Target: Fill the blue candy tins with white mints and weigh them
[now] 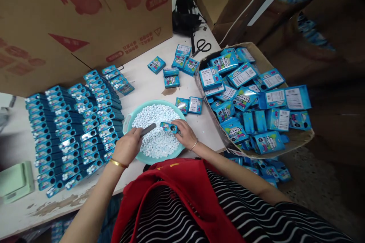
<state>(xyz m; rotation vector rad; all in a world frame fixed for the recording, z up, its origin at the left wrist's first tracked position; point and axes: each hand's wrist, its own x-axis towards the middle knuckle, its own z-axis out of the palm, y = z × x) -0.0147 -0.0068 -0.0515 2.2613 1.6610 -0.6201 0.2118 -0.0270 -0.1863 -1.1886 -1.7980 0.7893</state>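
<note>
We have both wrists bent down over the teal basin (129, 115) of white tablets (159, 129), left hand (128, 147) at 7 o'clock closed around what looks like a flat grey scoop (148, 130), right hand (185, 133) at 4 o'clock pinching a small blue box (169, 127) just above the tablets.

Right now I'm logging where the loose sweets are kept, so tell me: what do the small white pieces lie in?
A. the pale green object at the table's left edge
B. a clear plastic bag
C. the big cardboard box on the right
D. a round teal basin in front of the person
D: the white pieces fill the round teal basin, over which both hands work; the cardboard box holds blue packets.
</note>
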